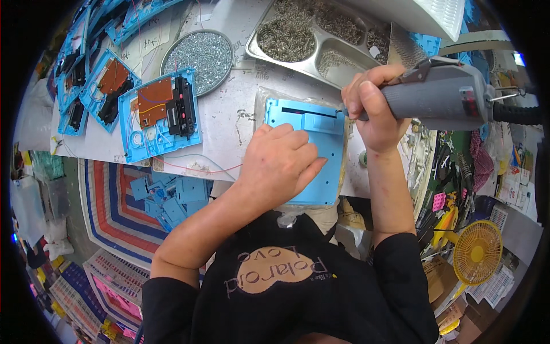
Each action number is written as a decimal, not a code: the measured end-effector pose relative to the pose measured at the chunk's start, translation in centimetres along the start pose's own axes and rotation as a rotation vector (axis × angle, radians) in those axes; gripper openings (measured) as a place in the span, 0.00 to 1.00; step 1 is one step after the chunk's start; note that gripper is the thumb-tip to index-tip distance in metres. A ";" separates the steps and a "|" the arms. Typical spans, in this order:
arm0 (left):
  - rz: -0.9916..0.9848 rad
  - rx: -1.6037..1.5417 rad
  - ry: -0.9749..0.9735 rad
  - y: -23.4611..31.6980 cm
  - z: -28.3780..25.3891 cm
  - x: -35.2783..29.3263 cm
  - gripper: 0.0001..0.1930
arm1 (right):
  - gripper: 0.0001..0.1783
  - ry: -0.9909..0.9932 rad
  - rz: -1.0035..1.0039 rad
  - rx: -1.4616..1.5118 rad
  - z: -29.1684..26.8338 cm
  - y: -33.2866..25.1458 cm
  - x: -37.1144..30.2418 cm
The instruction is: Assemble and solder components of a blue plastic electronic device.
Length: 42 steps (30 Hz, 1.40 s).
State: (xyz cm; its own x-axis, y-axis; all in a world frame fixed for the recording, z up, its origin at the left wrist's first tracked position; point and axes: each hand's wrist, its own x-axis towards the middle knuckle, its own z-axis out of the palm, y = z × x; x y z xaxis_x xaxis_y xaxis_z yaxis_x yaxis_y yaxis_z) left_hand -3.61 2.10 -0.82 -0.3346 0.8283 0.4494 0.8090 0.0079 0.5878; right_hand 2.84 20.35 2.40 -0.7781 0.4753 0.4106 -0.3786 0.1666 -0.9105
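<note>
A flat light-blue plastic casing [324,179] lies on a plastic-wrapped pad in front of me, with a long dark slot near its far edge and small screw holes. My left hand [281,163] rests on its left side, fingers curled, pressing it down. Closed in a grip, my right hand [375,106] holds a grey electric screwdriver [435,98] nearly level. The driver's tip points left and meets the casing's far right corner; whether a screw sits under it is too small to tell.
At the far left stand opened blue casings with brown circuit boards [154,104] and wires. A round dish [197,35] of screws and a metal compartment tray [252,50] of small metal parts lie beyond the casing. Right of me is a yellow fan [477,252]; lower left, a striped bag [109,212] with blue pieces.
</note>
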 end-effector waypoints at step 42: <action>-0.328 0.195 0.194 -9.5 -14.0 1.1 0.05 | 0.21 -0.241 -0.072 0.220 1.3 -5.3 -0.1</action>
State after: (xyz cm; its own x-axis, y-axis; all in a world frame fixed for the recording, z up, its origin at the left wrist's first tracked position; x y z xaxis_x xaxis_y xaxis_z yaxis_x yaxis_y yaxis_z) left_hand -18.46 -4.92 3.51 -0.6589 0.6440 0.3887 0.7146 0.3745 0.5909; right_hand 4.29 18.32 7.27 -0.8319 0.2464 0.4973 -0.5155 -0.0109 -0.8568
